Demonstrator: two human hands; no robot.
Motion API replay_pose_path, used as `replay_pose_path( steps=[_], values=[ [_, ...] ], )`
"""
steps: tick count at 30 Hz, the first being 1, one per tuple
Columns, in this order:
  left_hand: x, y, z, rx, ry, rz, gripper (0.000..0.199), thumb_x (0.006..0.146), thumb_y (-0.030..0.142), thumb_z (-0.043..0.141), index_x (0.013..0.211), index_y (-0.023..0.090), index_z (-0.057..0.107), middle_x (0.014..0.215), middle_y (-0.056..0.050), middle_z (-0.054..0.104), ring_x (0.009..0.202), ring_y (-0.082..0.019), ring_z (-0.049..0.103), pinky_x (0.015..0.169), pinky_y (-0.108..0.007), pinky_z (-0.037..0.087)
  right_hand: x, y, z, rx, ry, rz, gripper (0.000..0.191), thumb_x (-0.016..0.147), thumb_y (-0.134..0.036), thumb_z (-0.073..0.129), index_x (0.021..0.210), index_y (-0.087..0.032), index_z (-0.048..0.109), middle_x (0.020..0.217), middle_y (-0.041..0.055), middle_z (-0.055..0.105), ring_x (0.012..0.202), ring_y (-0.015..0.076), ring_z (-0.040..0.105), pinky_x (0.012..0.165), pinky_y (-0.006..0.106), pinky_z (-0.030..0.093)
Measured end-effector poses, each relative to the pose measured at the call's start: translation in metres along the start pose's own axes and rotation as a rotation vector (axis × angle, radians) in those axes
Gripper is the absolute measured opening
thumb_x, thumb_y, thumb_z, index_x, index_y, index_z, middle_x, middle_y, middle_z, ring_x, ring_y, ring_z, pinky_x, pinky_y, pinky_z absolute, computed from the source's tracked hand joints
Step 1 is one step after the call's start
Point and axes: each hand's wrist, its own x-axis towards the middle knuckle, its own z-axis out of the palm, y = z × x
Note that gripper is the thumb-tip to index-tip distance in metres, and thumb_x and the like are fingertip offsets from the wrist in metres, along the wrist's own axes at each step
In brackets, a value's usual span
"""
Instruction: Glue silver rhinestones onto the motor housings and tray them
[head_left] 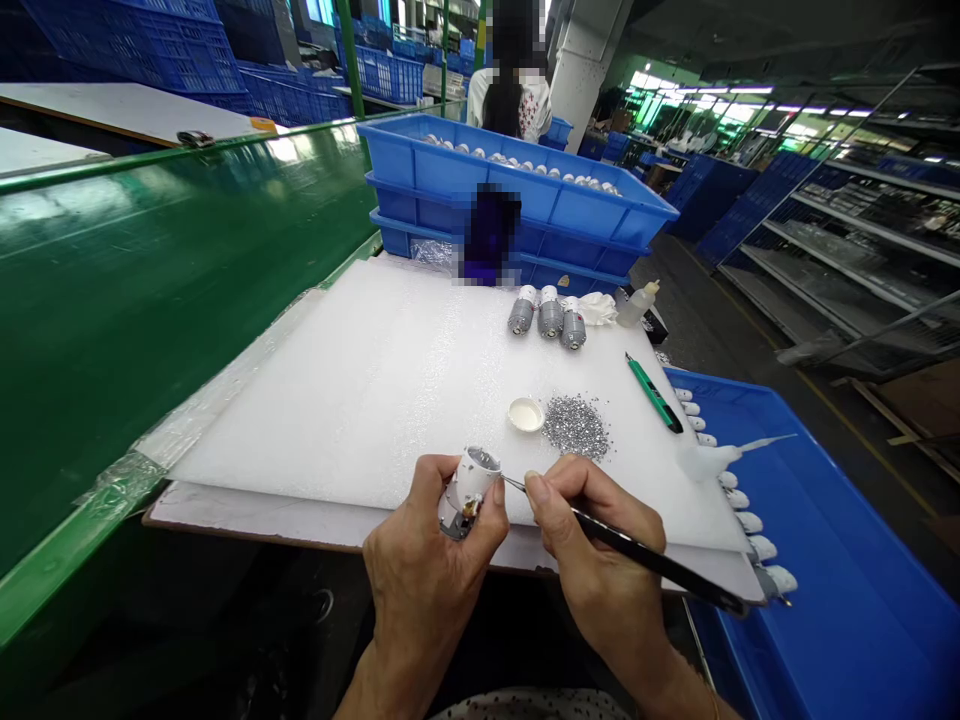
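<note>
My left hand (pixel 424 555) grips a small white-and-grey cylinder (pixel 474 482), tilted so that its hollow top faces up; a brownish spot and small bits show on its side. In my right hand (pixel 600 560) is a pair of black tweezers (pixel 645 548), their thin metal tip close to the cylinder's rim. Whether the tip touches the rim or holds a bit, I cannot tell. Just beyond my hands stands a shallow white cap (pixel 526 415) with cream-coloured stuff inside. Beside it lies a pile of small shiny silver bits (pixel 576 427).
Three grey-and-white cylinders (pixel 550 313) stand near a squeeze bottle (pixel 639 303). A green utility knife (pixel 654 392) and a white nozzle bottle (pixel 705 461) lie at right. Blue crates (pixel 517 215) are stacked behind; another blue bin (pixel 825 560) is at right. A green conveyor (pixel 172 250) runs left.
</note>
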Motion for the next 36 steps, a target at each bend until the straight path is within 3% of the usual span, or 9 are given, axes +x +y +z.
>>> replay_pose_path(
  steps=[13,16,18,21,24,26,29,32,36],
  values=[
    [0.008,0.004,-0.005,-0.358,-0.223,-0.278,0.026,0.085,0.051,0.058,0.083,0.025,0.053,0.068,0.003,0.063,0.058,-0.016,0.056,0.057,-0.03,0.041,0.003,0.001,-0.005,-0.006,-0.004,0.013,0.027,0.09,-0.031,0.062,0.068,-0.019,0.053,0.058,-0.0056,0.047,0.05,0.008,0.042,0.046,0.019,0.037],
    [0.015,0.005,-0.011,-0.546,-0.375,-0.348,0.035,0.092,0.055,0.045,0.085,0.022,0.055,0.073,-0.002,0.07,0.06,-0.016,0.061,0.057,-0.029,0.048,0.006,0.012,-0.031,-0.223,0.122,-0.095,0.009,0.089,-0.03,0.064,0.089,-0.021,0.062,0.067,-0.0028,0.06,0.055,0.0107,0.055,0.049,0.02,0.043],
    [0.018,0.005,-0.016,-0.731,-0.498,-0.453,0.04,0.094,0.055,0.041,0.092,0.02,0.059,0.078,-0.005,0.073,0.057,-0.014,0.06,0.055,-0.027,0.05,0.011,0.028,-0.058,-0.47,0.132,-0.189,0.016,0.092,-0.024,0.061,0.108,-0.022,0.063,0.069,-0.0018,0.063,0.055,0.0126,0.059,0.052,0.023,0.047],
    [0.02,0.005,-0.023,-0.992,-0.636,-0.636,0.041,0.094,0.053,0.042,0.101,0.018,0.063,0.088,-0.008,0.073,0.058,-0.011,0.058,0.054,-0.024,0.048,0.021,0.057,-0.1,-0.804,-0.129,-0.433,0.027,0.094,-0.012,0.046,0.114,-0.019,0.062,0.089,0.008,0.065,0.077,0.0208,0.067,0.064,0.03,0.054],
    [0.026,0.003,-0.029,-0.764,-0.645,-0.561,0.049,0.094,0.057,0.034,0.103,0.018,0.063,0.093,-0.01,0.071,0.065,-0.015,0.061,0.057,-0.029,0.052,0.03,0.082,-0.128,-1.216,-0.296,-0.448,0.048,0.081,0.007,0.035,0.117,-0.015,0.059,0.095,0.0113,0.063,0.076,0.021,0.067,0.058,0.028,0.055],
    [0.038,-0.002,-0.032,-0.519,-0.57,-0.446,0.05,0.092,0.061,0.034,0.098,0.02,0.061,0.085,-0.007,0.068,0.064,-0.018,0.06,0.06,-0.033,0.052,0.034,0.094,-0.133,-1.363,-0.297,-0.499,0.05,0.075,0.011,0.037,0.113,-0.013,0.058,0.095,0.0134,0.064,0.08,0.0231,0.068,0.061,0.03,0.058],
    [0.07,-0.013,-0.037,-0.192,-0.344,-0.266,0.038,0.085,0.063,0.047,0.082,0.025,0.051,0.07,0.001,0.052,0.063,-0.02,0.052,0.062,-0.034,0.044,0.036,0.107,-0.126,-1.415,-0.185,-0.548,0.051,0.073,0.014,0.037,0.111,-0.013,0.058,0.096,0.0154,0.066,0.087,0.0272,0.068,0.066,0.034,0.061],
    [0.108,-0.025,-0.037,0.121,-0.14,-0.081,0.032,0.082,0.057,0.053,0.076,0.027,0.041,0.075,-0.001,0.049,0.071,-0.026,0.051,0.064,-0.037,0.037,0.038,0.116,-0.115,-1.439,-0.07,-0.598,0.053,0.072,0.018,0.035,0.105,-0.014,0.06,0.095,0.0159,0.069,0.087,0.0284,0.07,0.063,0.034,0.062],
    [0.138,-0.039,-0.033,0.359,-0.106,0.08,0.033,0.081,0.055,0.053,0.068,0.029,0.038,0.072,-0.005,0.055,0.07,-0.03,0.056,0.06,-0.038,0.037,0.037,0.118,-0.116,-1.459,0.051,-0.638,0.055,0.069,0.02,0.035,0.103,-0.013,0.063,0.092,0.0178,0.072,0.084,0.0301,0.073,0.058,0.032,0.063]
  ],
)
